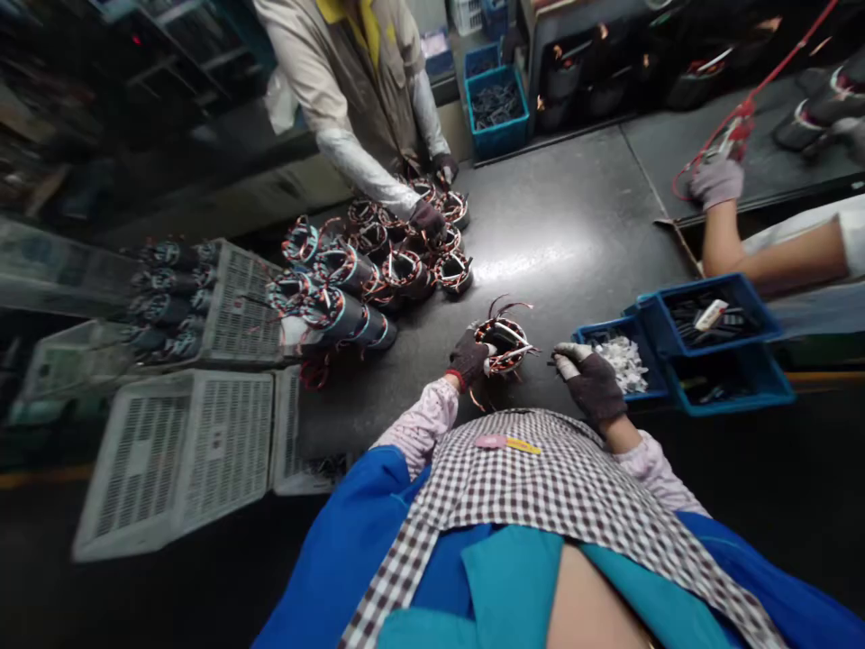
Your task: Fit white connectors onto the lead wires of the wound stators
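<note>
A round motor stator [505,344] with copper windings and loose wire ends stands on the dark table [581,234] just in front of me. My left hand [468,357], in a dark glove, grips its left side. My right hand [589,377], also gloved, hovers to the right of the stator with fingers curled in a pinch; what it holds is too small to make out. It is beside a blue bin of small white parts [622,362].
Several wound stators [378,266] are piled at the table's far left, where a person in a beige vest handles them with gloved hands [427,216]. White plastic crates [182,451] lie at left. Blue bins [716,338] stand at right, behind them another person's arm [723,225].
</note>
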Demonstrator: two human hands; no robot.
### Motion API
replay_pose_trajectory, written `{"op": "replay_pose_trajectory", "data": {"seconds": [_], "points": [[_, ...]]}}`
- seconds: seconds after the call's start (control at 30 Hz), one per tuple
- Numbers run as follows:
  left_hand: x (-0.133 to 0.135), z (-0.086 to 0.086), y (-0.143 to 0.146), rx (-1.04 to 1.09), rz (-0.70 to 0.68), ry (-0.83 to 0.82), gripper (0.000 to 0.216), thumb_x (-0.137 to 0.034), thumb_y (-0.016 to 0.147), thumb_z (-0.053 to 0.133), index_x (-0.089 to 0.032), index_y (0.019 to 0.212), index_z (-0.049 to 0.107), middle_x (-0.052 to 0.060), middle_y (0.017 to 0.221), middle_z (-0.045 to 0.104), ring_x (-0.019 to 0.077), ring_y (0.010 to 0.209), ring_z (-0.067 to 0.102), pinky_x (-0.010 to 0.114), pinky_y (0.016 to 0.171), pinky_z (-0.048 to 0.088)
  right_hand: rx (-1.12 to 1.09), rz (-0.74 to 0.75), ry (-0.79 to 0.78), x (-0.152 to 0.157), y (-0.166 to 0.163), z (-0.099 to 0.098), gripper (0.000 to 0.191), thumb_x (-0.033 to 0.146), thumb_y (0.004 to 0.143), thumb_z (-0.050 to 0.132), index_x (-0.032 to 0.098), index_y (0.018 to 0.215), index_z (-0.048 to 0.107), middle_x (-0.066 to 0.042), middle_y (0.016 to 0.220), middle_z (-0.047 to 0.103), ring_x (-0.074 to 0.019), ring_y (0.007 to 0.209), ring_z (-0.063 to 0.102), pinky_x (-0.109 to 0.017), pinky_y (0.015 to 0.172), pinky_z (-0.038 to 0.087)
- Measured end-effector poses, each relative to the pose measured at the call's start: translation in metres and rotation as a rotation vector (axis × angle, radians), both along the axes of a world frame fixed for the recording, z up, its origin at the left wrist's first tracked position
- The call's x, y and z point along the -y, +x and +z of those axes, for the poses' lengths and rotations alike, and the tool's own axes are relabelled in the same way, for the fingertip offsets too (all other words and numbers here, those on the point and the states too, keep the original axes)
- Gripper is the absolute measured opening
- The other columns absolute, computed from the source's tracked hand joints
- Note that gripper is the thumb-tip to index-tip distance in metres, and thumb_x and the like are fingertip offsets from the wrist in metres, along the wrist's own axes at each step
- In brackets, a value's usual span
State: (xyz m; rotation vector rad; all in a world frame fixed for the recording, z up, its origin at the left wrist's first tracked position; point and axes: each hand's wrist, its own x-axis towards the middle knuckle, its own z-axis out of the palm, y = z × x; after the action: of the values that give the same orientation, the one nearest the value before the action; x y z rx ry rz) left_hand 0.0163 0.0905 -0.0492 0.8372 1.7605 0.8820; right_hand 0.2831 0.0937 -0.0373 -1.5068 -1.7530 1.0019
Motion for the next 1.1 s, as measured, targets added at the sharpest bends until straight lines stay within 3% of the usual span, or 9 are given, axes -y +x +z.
{"op": "replay_pose_trajectory", "data": {"seconds": [0.1,0.23,0.3,0.43,0.63,0.73,0.87,0.97,1.1], "points": [[0.033,0.003,0.005,-0.088,0.025,0.001,0.069,-0.013,0.078,0.078,-0.020,0.146,0.067,0.015,0.134,0.078,0.0335,0.125,0.073,0.049,0.114,0.057,0.058,0.115,0.034,0.019,-0.003,0.002,0.035,0.045,0.095,0.060,0.021,0.108,0.082,-0.014,0.107,0.082,-0.0318,0.100,0.078,-0.051,0.097,0.063],[0.061,0.023,0.008,-0.410,0.018,0.144,0.061,-0.017,0.088,0.076,-0.014,0.148,0.066,0.021,0.156,0.065,0.0373,0.153,0.055,0.051,0.134,0.040,0.075,0.112,0.050,0.033,-0.005,0.003,0.033,0.044,0.098,0.060,0.021,0.109,0.082,-0.014,0.109,0.082,-0.0315,0.102,0.077,-0.050,0.097,0.063],[0.069,0.037,0.006,-0.447,-0.149,0.217,0.053,-0.018,0.092,0.072,-0.015,0.145,0.069,0.020,0.153,0.068,0.0374,0.152,0.056,0.051,0.135,0.039,0.057,0.089,0.045,0.034,-0.006,0.001,0.033,0.045,0.098,0.062,0.021,0.110,0.081,-0.014,0.108,0.082,-0.0308,0.101,0.077,-0.050,0.098,0.063],[0.071,0.059,-0.004,-0.343,-0.685,0.257,0.049,-0.015,0.088,0.074,-0.019,0.137,0.077,0.015,0.141,0.076,0.0377,0.142,0.063,0.055,0.134,0.038,-0.020,0.040,-0.044,0.032,-0.011,-0.006,0.036,0.048,0.100,0.061,0.020,0.115,0.079,-0.012,0.105,0.081,-0.0258,0.091,0.075,-0.046,0.091,0.065],[0.042,0.058,-0.008,-0.416,-0.914,0.161,0.034,-0.021,0.079,0.090,-0.018,0.112,0.083,0.015,0.109,0.079,0.0410,0.130,0.069,0.056,0.130,0.038,0.057,0.191,0.093,0.024,-0.020,-0.007,0.035,0.037,0.099,0.059,0.017,0.114,0.083,-0.018,0.119,0.080,-0.0302,0.113,0.074,-0.048,0.106,0.060],[0.029,0.050,0.005,-0.573,-1.068,0.097,0.042,-0.026,0.073,0.098,-0.014,0.110,0.082,0.017,0.109,0.080,0.0428,0.131,0.069,0.055,0.128,0.041,-0.009,0.257,-0.081,0.012,-0.031,-0.001,0.029,0.036,0.097,0.063,0.020,0.112,0.083,-0.010,0.103,0.081,-0.0268,0.097,0.075,-0.045,0.094,0.063],[0.030,0.044,0.021,-0.870,-1.197,0.012,0.061,-0.032,0.087,0.085,-0.017,0.145,0.072,0.020,0.137,0.078,0.0380,0.135,0.069,0.053,0.123,0.048,-0.072,0.297,-0.281,0.006,-0.042,0.005,0.023,0.037,0.096,0.069,0.021,0.106,0.081,-0.006,0.091,0.079,-0.0226,0.082,0.072,-0.041,0.086,0.063],[0.033,0.047,0.024,-0.960,-1.230,-0.061,0.060,-0.043,0.097,0.075,-0.020,0.152,0.069,0.019,0.137,0.079,0.0352,0.124,0.076,0.049,0.111,0.056,-0.154,0.195,-0.313,0.016,-0.034,0.001,0.029,0.040,0.094,0.072,0.021,0.114,0.079,-0.008,0.101,0.081,-0.0217,0.082,0.072,-0.037,0.079,0.064],[0.029,0.053,0.024,-0.994,-1.260,-0.121,0.061,-0.052,0.093,0.077,-0.020,0.145,0.074,0.017,0.133,0.080,0.0351,0.121,0.077,0.045,0.107,0.058,-0.261,-0.038,-0.505,0.030,-0.004,-0.014,0.042,0.049,0.091,0.077,0.019,0.121,0.075,-0.008,0.096,0.079,-0.0185,0.068,0.069,-0.031,0.061,0.060]]}}
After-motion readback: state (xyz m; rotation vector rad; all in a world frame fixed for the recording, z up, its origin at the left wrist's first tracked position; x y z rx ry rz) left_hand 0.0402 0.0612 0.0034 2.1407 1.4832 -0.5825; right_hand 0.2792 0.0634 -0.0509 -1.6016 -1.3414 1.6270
